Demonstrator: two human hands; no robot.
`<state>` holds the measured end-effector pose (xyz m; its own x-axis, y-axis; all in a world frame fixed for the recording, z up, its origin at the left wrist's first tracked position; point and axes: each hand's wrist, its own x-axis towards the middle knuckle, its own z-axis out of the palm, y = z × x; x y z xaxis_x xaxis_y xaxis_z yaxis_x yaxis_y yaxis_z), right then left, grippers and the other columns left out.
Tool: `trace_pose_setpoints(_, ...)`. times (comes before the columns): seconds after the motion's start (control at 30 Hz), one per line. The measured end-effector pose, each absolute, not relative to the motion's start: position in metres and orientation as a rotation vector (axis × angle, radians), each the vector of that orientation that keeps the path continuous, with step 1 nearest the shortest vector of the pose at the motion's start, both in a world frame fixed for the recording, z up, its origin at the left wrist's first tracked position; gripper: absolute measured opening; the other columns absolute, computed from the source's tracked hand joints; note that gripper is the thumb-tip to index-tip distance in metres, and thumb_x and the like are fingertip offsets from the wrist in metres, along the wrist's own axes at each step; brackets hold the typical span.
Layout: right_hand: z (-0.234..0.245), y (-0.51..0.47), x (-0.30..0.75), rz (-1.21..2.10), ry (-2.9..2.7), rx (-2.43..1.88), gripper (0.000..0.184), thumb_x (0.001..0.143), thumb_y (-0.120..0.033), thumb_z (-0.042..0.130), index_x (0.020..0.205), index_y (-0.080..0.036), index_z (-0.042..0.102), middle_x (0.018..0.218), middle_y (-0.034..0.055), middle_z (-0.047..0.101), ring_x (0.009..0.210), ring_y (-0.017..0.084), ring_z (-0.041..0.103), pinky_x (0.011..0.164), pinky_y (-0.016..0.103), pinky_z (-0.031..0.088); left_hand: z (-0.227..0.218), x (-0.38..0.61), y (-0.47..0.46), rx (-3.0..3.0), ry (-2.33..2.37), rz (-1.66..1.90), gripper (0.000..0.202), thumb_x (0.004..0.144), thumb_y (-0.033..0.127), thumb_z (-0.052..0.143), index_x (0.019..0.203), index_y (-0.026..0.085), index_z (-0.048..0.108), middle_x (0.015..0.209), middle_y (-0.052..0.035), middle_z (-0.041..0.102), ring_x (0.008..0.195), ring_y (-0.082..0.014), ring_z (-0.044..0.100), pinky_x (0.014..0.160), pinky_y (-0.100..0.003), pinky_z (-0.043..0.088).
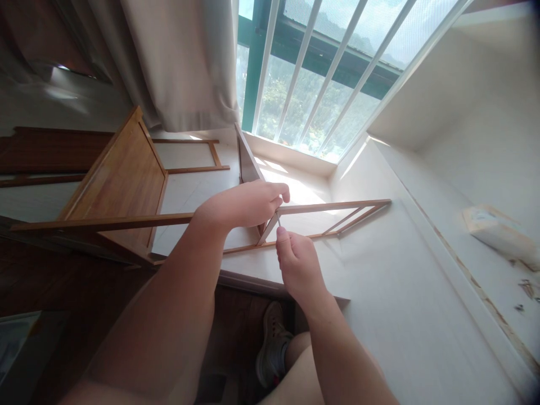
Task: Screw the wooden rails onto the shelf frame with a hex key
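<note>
A brown wooden frame (333,207) with a panel at its left end lies across the white surface. My left hand (248,205) is closed over its long rail where a crosspiece (269,228) meets it, fingers bent and partly hidden. Below that joint, my right hand (297,256) is closed round what looks like a screwdriver (279,219). Only its thin metal shaft shows, pointing up at the joint; the handle is inside my fist. Behind my left hand, a dark flat board (248,154) stands on edge.
A large wooden panel (122,180) stands upright at left, with more wooden frame parts (192,169) behind it. A barred window (320,73) and a curtain (181,62) are at the back. On the right ledge lie a plastic bag (502,233) and small metal parts (525,289).
</note>
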<state>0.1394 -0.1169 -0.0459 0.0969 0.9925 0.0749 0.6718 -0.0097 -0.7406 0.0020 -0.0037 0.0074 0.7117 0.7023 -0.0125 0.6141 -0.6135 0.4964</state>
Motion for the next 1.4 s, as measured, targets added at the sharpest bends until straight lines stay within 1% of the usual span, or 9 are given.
trace_pose_setpoints(0.1, -0.035, -0.116, 0.139, 0.473, -1.799, -1.840, 0.049, 0.101, -0.041, 0.028, 0.056, -0.021, 0.033, 0.051, -0.0019, 0.040, 0.051, 0.013, 0.032, 0.053, 0.029, 0.019, 0.006, 0.002, -0.003, 2.433, 1.013, 0.265, 0.031, 0.093, 0.032, 0.034, 0.111, 0.025, 0.059, 0.096, -0.0038, 0.067, 0.079, -0.0172, 0.057, 0.071, -0.028, 0.042)
trace_pose_setpoints(0.23, -0.020, -0.116, 0.136, 0.282, -1.959, -1.982, 0.047, 0.100, -0.036, 0.028, 0.058, -0.020, 0.042, 0.054, 0.0003, 0.045, 0.052, 0.014, 0.033, 0.054, 0.031, 0.018, 0.004, 0.002, -0.002, 2.416, 0.989, 0.279, 0.031, 0.093, 0.029, 0.035, 0.113, 0.027, 0.058, 0.095, -0.0029, 0.067, 0.080, -0.0170, 0.058, 0.073, -0.028, 0.042)
trace_pose_setpoints(0.33, -0.015, -0.116, 0.135, 0.263, -1.972, -2.004, 0.047, 0.100, -0.035, 0.030, 0.058, -0.020, 0.045, 0.054, 0.0012, 0.046, 0.052, 0.014, 0.034, 0.055, 0.031, 0.018, 0.004, 0.002, -0.001, 2.423, 0.997, 0.272, 0.030, 0.092, 0.028, 0.036, 0.111, 0.026, 0.059, 0.095, -0.0028, 0.067, 0.079, -0.0170, 0.058, 0.071, -0.027, 0.042)
trace_pose_setpoints(0.43, -0.022, -0.115, 0.136, 0.460, -1.843, -1.892, 0.048, 0.099, -0.036, 0.031, 0.055, -0.020, 0.040, 0.052, -0.0001, 0.042, 0.051, 0.013, 0.035, 0.053, 0.030, 0.019, 0.005, 0.002, -0.002, 2.426, 1.008, 0.275, 0.029, 0.091, 0.028, 0.037, 0.108, 0.026, 0.060, 0.096, -0.0028, 0.067, 0.078, -0.0167, 0.057, 0.068, -0.027, 0.041)
trace_pose_setpoints(0.6, -0.039, -0.111, 0.139, 1.089, -1.250, -1.532, 0.047, 0.094, -0.046, 0.040, 0.054, -0.022, 0.035, 0.045, -0.0057, 0.030, 0.042, 0.010, 0.032, 0.043, 0.026, 0.025, 0.004, 0.002, -0.001, 2.442, 1.003, 0.282, 0.028, 0.091, 0.029, 0.037, 0.105, 0.025, 0.061, 0.095, -0.0030, 0.068, 0.076, -0.0165, 0.056, 0.066, -0.027, 0.040)
trace_pose_setpoints(0.7, -0.041, -0.111, 0.135, 1.302, -0.993, -1.333, 0.045, 0.090, -0.043, 0.047, 0.053, -0.022, 0.034, 0.044, -0.0078, 0.026, 0.038, 0.008, 0.029, 0.038, 0.024, 0.025, 0.004, 0.002, -0.001, 2.444, 1.003, 0.288, 0.029, 0.091, 0.029, 0.037, 0.105, 0.024, 0.062, 0.097, -0.0033, 0.068, 0.078, -0.0166, 0.057, 0.068, -0.027, 0.040)
trace_pose_setpoints(0.9, -0.042, -0.113, 0.122, 1.452, -0.733, -1.066, 0.044, 0.090, -0.036, 0.048, 0.052, -0.022, 0.030, 0.045, -0.0078, 0.025, 0.039, 0.007, 0.024, 0.037, 0.021, 0.021, 0.005, 0.003, -0.002, 2.450, 1.009, 0.275, 0.028, 0.091, 0.030, 0.037, 0.102, 0.024, 0.062, 0.095, -0.0030, 0.069, 0.076, -0.0166, 0.056, 0.065, -0.027, 0.038)
trace_pose_setpoints(1.17, -0.042, -0.118, 0.115, 1.660, -0.482, -0.801, 0.044, 0.092, -0.038, 0.043, 0.057, -0.021, 0.024, 0.049, -0.0074, 0.022, 0.041, 0.008, 0.021, 0.040, 0.021, 0.018, 0.005, 0.003, -0.002, 2.456, 0.989, 0.286, 0.027, 0.090, 0.029, 0.037, 0.098, 0.024, 0.063, 0.088, -0.0024, 0.068, 0.073, -0.0160, 0.055, 0.063, -0.027, 0.037)
trace_pose_setpoints(1.4, -0.043, -0.118, 0.115, 1.654, -0.471, -0.805, 0.045, 0.093, -0.038, 0.044, 0.057, -0.020, 0.025, 0.049, -0.0071, 0.023, 0.042, 0.008, 0.021, 0.041, 0.022, 0.016, 0.005, 0.003, -0.002, 2.457, 0.985, 0.284, 0.027, 0.091, 0.028, 0.037, 0.097, 0.023, 0.063, 0.089, -0.0021, 0.068, 0.073, -0.0160, 0.055, 0.063, -0.027, 0.037)
